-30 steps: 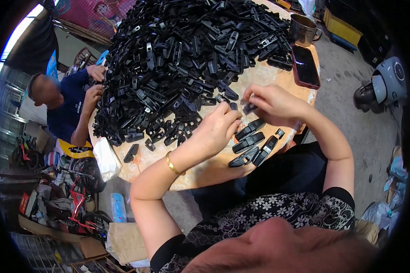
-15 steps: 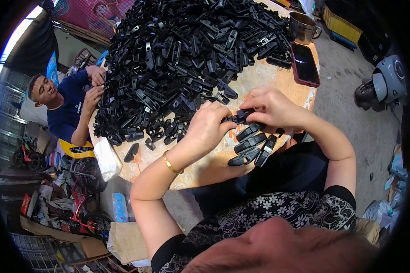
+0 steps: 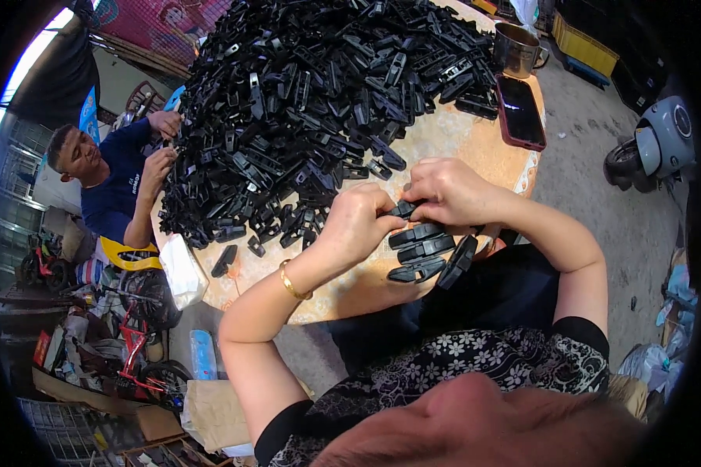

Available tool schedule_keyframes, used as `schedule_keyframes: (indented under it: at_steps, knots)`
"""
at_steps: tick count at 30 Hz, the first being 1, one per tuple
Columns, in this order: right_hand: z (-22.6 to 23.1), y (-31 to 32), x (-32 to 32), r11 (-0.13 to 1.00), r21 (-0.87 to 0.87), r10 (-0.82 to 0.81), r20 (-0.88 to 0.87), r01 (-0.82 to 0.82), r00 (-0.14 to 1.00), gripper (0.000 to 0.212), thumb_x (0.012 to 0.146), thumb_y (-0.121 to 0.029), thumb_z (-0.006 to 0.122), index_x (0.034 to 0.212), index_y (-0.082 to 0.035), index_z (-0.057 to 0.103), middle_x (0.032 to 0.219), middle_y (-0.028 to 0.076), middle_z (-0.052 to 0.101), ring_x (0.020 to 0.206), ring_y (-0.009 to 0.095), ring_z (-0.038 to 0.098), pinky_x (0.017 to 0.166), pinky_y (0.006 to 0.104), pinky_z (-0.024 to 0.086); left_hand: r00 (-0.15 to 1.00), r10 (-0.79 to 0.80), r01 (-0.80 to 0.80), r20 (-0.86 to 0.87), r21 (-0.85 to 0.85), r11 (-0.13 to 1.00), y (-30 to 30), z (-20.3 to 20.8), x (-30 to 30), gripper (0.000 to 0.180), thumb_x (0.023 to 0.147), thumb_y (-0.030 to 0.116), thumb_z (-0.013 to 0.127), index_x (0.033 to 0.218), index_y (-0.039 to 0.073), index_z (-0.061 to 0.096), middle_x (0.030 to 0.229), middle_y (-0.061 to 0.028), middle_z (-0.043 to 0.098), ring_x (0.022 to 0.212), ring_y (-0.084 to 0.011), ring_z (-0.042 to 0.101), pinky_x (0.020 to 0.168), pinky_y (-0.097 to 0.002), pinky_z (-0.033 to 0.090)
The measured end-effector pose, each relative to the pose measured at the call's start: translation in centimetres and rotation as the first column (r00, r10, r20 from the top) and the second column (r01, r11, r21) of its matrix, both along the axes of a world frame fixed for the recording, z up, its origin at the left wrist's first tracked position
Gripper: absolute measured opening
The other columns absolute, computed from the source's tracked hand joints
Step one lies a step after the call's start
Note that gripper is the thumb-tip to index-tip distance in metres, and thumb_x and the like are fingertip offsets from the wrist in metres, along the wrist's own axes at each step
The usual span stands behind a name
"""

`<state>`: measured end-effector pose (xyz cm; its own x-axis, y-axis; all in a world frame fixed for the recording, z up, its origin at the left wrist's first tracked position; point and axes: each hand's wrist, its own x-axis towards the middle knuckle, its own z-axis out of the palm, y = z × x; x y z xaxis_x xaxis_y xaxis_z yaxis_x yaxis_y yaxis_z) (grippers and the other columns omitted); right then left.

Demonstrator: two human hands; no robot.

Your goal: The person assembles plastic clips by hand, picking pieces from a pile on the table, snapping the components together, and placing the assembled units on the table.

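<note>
My left hand (image 3: 356,219) and my right hand (image 3: 453,191) meet near the table's front edge, fingertips pinched on one small black plastic part (image 3: 403,208) between them. Its exact shape is mostly covered by my fingers. Just below lie several elongated black plastic pieces (image 3: 425,248), side by side, with another piece (image 3: 458,263) slanting at their right. Beyond my hands rises a large heap of similar black plastic parts (image 3: 311,101), some with slots and some clip-like. Two loose parts, one of them this dark piece (image 3: 224,261), rest near the left front of the heap.
The round table (image 3: 339,300) has a patterned cover. A phone in a red case (image 3: 522,111) and a metal mug (image 3: 517,48) stand at its right. White tissue packaging (image 3: 183,272) lies at the left edge. A co-worker (image 3: 117,179) sits at left, hands at the heap. A scooter (image 3: 658,140) stands right.
Both hands have come slightly toward me with the black part, which my fingers now cover more. Pieces beneath them have shifted a little left and closer together.
</note>
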<state>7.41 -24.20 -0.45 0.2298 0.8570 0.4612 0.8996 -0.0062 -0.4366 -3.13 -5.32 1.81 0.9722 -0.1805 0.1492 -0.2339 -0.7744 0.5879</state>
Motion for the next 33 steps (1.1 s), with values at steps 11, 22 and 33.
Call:
schedule_keyframes:
  at_steps: [11,22,33]
  knots:
    - [2.4,1.6,2.6,0.969,0.104,-0.237,0.119,0.226,0.964,0.027,0.082,-0.006,0.06,0.108,-0.003,0.061,0.101,0.014,0.064,0.093,0.033,0.059,0.079,0.0405,0.05,0.941,-0.132,0.083,0.311,0.166,0.983,2.1,0.3,3.8,0.024,0.078,0.009,0.067,0.099,0.002,0.061,0.106,-0.0143,0.06,0.097,-0.0337,0.052,0.085,-0.0405,0.044]
    - [-0.7,2.9,4.8,0.946,0.051,-0.324,0.241,0.321,0.915,0.025,0.073,-0.009,0.07,0.097,-0.004,0.067,0.092,0.007,0.065,0.09,0.028,0.057,0.075,0.0378,0.049,0.906,-0.196,0.05,0.375,0.365,0.93,1.8,-1.4,4.7,0.032,0.075,0.0,0.065,0.106,0.003,0.061,0.098,-0.0127,0.054,0.094,-0.0305,0.05,0.085,-0.0386,0.044]
    - [1.6,-1.8,2.4,0.955,0.005,-0.265,-0.437,0.297,0.86,0.029,0.074,-0.009,0.073,0.101,0.0,0.066,0.091,0.014,0.065,0.084,0.029,0.063,0.075,0.0358,0.05,0.987,0.065,-0.152,-0.15,-0.699,0.699,-0.5,-1.6,2.2,0.025,0.074,-0.004,0.068,0.096,0.0,0.056,0.081,-0.0093,0.058,0.068,-0.0172,0.056,0.06,-0.0267,0.045]
